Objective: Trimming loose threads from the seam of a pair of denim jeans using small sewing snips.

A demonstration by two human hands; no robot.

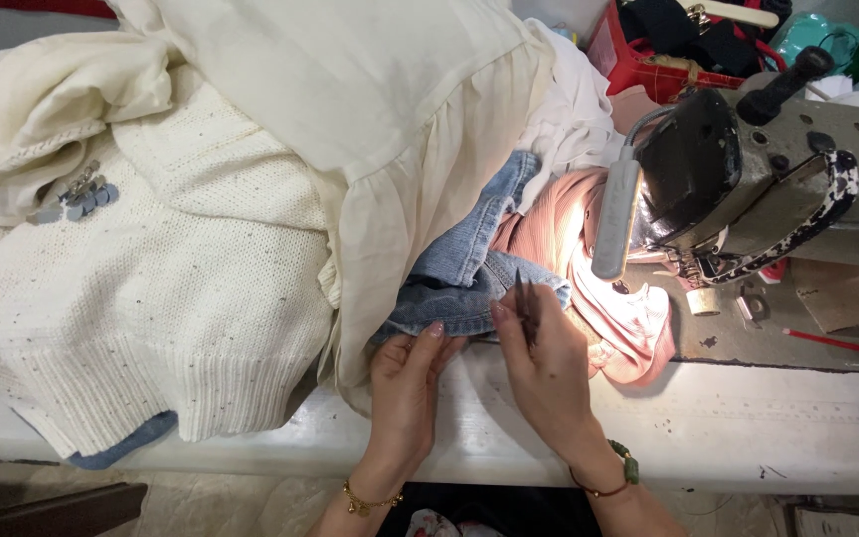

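A blue denim garment [469, 268] lies on the white table edge [728, 428], half under a cream gathered fabric [400, 119]. My left hand [408, 383] pinches the denim's lower hem. Right beside it, my right hand [547, 373] grips a thin dark pointed tool [526, 308], tip up, against the same hem. A pink ribbed cloth [608, 298] sits behind my right hand, lit by the lamp.
A worn sewing machine [777, 179] with a grey lamp bar [616, 219] stands at the right. A white knit sweater [151, 288] covers the left of the table. A red basket [648, 60] and thread spools sit at the back right.
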